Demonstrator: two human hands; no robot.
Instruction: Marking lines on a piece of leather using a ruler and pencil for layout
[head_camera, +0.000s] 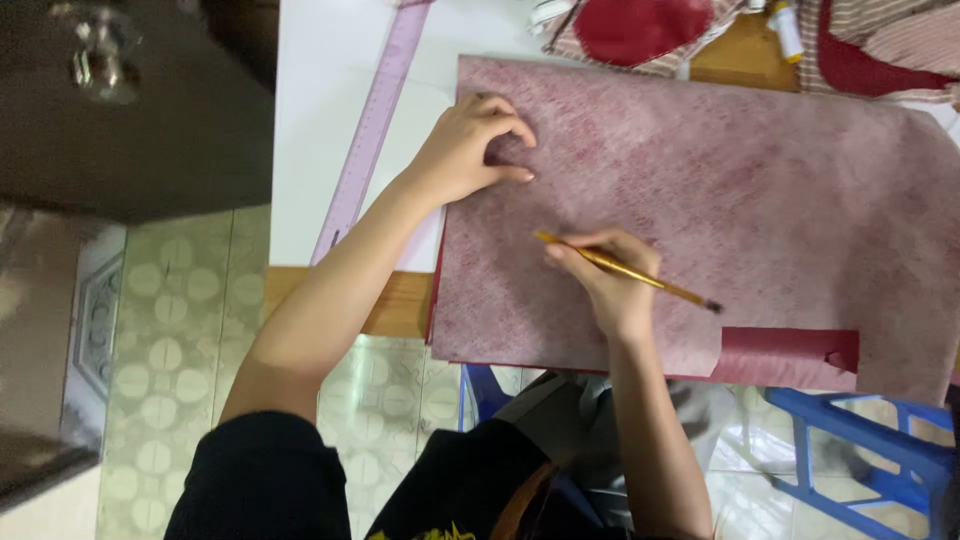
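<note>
I see my right hand (612, 280) pinching a yellow pencil (625, 270), its long axis slanting from tip at left to end at right, over pink fabric (760, 190) on the table (330, 100). My left hand (475, 150) presses the fabric, fingers curled, grasping nothing.

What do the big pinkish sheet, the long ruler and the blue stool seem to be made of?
The pinkish sheet looks like thin non-woven fabric or interfacing: matte, mottled, with dark red showing through. The ruler seems to be clear tinted plastic, since the white surface shows through it. The blue stool looks like moulded plastic, smooth and slightly glossy.
</note>
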